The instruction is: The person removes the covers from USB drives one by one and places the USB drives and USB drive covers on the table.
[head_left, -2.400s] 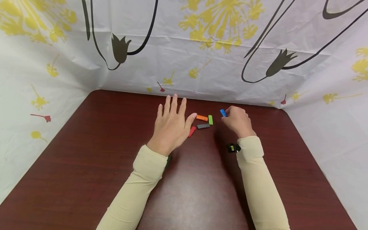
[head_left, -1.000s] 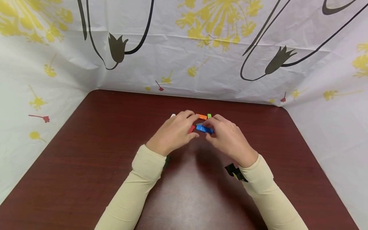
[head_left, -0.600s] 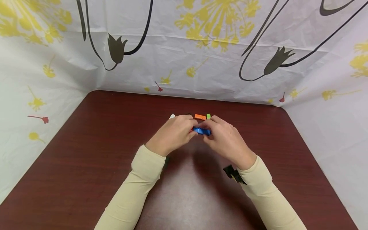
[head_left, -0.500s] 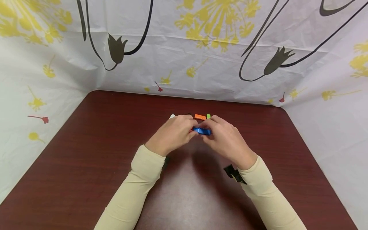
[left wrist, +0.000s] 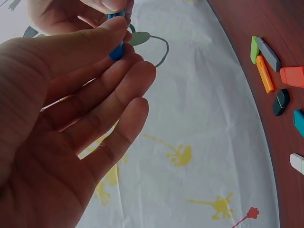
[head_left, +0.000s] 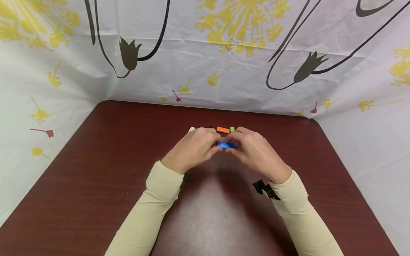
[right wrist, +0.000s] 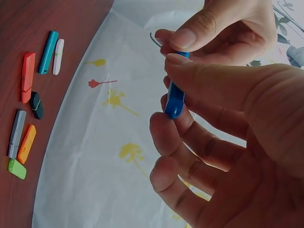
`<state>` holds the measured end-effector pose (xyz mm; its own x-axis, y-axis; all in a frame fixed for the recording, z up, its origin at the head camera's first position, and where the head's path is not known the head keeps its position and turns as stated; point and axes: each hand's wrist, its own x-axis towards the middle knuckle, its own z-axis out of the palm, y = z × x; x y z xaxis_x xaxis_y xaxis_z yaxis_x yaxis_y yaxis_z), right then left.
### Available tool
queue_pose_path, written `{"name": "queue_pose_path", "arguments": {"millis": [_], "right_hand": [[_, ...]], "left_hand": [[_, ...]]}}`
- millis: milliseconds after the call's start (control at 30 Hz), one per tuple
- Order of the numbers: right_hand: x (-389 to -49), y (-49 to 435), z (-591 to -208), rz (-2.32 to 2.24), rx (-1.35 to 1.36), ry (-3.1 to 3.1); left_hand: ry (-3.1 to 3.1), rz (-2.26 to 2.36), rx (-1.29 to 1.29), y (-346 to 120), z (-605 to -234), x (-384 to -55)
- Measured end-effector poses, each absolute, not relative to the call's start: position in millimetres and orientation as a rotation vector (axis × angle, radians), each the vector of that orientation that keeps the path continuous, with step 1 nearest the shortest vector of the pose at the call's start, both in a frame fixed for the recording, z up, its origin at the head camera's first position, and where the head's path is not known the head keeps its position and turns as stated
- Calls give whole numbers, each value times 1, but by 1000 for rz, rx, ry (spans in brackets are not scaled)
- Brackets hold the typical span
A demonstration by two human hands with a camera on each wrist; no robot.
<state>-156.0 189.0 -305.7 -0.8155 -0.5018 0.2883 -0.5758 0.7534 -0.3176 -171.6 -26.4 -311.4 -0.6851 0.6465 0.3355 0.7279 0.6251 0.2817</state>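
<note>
Both hands meet over the far middle of the table at a blue USB flash drive (head_left: 226,145). My left hand (head_left: 192,147) pinches one end of it between thumb and fingertips. The other end, with a rounded loop, is pinched by my right hand (head_left: 258,151). In the right wrist view the blue flash drive (right wrist: 175,99) points away between the two thumbs, its far end covered by the left fingers. The left wrist view shows only part of the blue flash drive (left wrist: 116,50) behind the left thumb. The lower fingers of both hands are loosely bent, off the drive.
Several similar sticks lie close together on the dark red table (head_left: 96,170): orange (right wrist: 27,144), green (right wrist: 17,168), grey (right wrist: 17,133), red (right wrist: 27,77), black (right wrist: 36,105), teal (right wrist: 48,52) and white (right wrist: 58,57). A patterned white sheet (head_left: 192,67) hangs behind the table.
The right hand first held the blue flash drive at the right, then brought it left. The left hand went from spread fingers to pinching its other end. Lately the right hand has shifted slightly right.
</note>
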Motion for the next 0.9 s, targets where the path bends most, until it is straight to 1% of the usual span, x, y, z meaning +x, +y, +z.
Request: {"name": "queue_pose_path", "arguments": {"millis": [600, 900], "right_hand": [[-154, 193, -300, 560, 842, -2815], [-155, 220, -292, 497, 658, -2864]], "left_hand": [[-2716, -634, -1122, -28, -307, -171], [-2696, -644, -938, -54, -305, -177]]}}
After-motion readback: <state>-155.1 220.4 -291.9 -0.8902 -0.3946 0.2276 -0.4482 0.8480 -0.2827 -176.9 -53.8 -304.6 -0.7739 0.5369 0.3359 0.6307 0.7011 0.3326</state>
